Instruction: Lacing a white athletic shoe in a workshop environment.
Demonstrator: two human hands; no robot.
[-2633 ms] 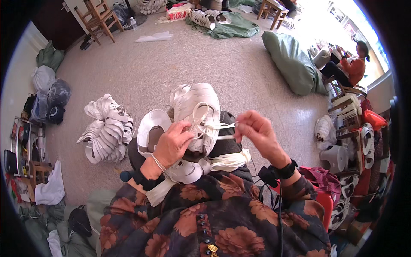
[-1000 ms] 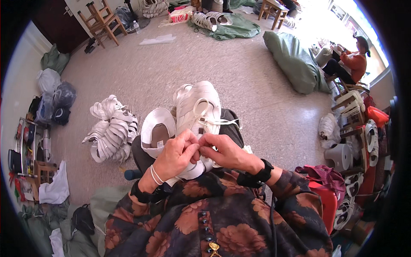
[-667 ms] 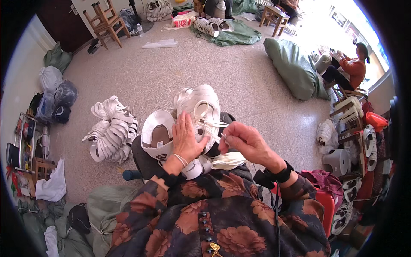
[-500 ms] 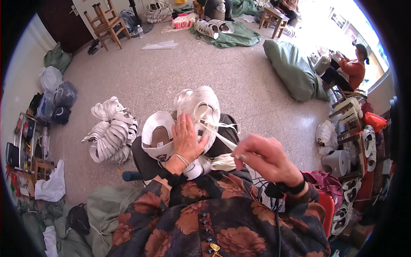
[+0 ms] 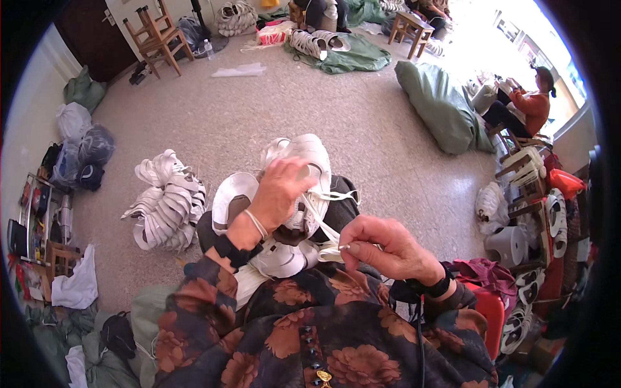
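Across my lap lie white shoe uppers, one of them a white upper (image 5: pixel 309 150) with pale laces, in front of me. Over it reaches my left hand (image 5: pixel 279 194), its fingertips at the lacing; they are blurred, so whether they grip anything is unclear. A cream shoelace (image 5: pixel 326 227) runs from the upper toward my right hand (image 5: pixel 387 249), whose thumb and forefinger pinch it, with a small white tip poking out. To the left of the laced upper stands another white upper (image 5: pixel 224 195) with its brown inside showing. A further white upper (image 5: pixel 282 260) lies nearer my body.
A heap of white uppers (image 5: pixel 169 204) lies on the floor to my left. Farther off rests a large green sack (image 5: pixel 440 107), with a seated person (image 5: pixel 529 103) beyond it. A red stool (image 5: pixel 486 317) and a grey-white plastic stool (image 5: pixel 506 246) stand at my right.
My left hand has lifted from flat on the upper and moved up to its lacing. My right hand has come down and slightly left, still pinching the lace, which now hangs looser.
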